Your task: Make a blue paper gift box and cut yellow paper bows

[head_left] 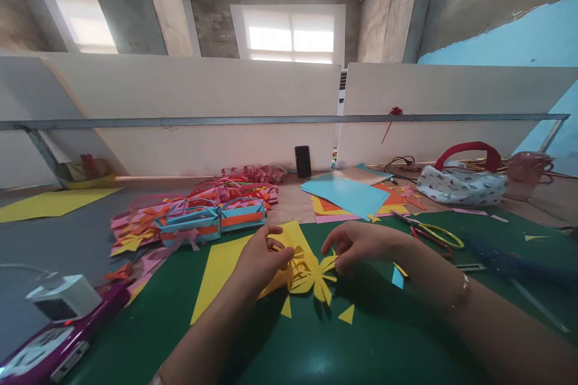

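Note:
A cut yellow paper flower (312, 281) with several narrow petals is between my hands, just above the green mat (361, 343). My left hand (264, 258) is closed, thumb and fingers curled at the left side of the yellow cut paper. My right hand (356, 245) pinches at a petal tip on the flower's right side; its fingertips are partly hidden. Behind my left hand lies a large yellow sheet (217, 267), partly covered. Small yellow scraps (347, 314) lie close to the flower.
Scissors (433, 234) lie beyond my right forearm. Coloured sheets (347, 192) and a black phone (303, 161) are farther back. Left are pink and red paper pieces (208, 192) and blue-orange paper boxes (189, 227). A purple power strip (67, 331) sits front left, a cloth basket (460, 185) back right.

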The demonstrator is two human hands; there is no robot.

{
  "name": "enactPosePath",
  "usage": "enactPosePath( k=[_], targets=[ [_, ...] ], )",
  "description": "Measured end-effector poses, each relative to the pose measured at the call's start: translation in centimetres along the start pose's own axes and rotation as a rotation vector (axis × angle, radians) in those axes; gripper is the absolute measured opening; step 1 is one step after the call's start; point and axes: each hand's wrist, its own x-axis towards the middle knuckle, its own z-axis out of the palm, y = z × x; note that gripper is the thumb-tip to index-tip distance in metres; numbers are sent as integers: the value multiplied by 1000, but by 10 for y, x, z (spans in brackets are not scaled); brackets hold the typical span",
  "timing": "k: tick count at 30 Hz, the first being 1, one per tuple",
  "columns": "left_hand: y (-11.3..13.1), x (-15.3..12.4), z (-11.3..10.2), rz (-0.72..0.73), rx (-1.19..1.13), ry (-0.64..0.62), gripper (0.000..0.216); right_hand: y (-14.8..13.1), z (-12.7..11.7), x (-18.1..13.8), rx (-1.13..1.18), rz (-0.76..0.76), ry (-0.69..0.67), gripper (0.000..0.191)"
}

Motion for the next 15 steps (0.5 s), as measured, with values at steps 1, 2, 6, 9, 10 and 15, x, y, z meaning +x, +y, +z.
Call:
enactPosePath(
  k=[1, 2, 6, 9, 10, 15],
  targets=[
    [0, 0, 0, 5, 23, -6, 45, 0, 1, -1, -27, 10, -9, 35],
    [0, 1, -1, 8, 42, -9, 47, 0, 1, -1, -53, 17, -15, 32],
    [-3, 4, -2, 32, 111, 5, 49, 2, 5, 2, -139, 9, 15, 19],
    [-5, 6, -1, 45, 150, 21, 46, -1, 1, 3, -236, -32, 203, 10],
    [-5, 6, -1, 45, 156, 19, 45, -4, -3, 1, -283, -46, 311, 10],
    [-3, 6, 2, 77, 134, -41, 41, -30, -33, -36, -544, -41, 830, 15]
  ],
)
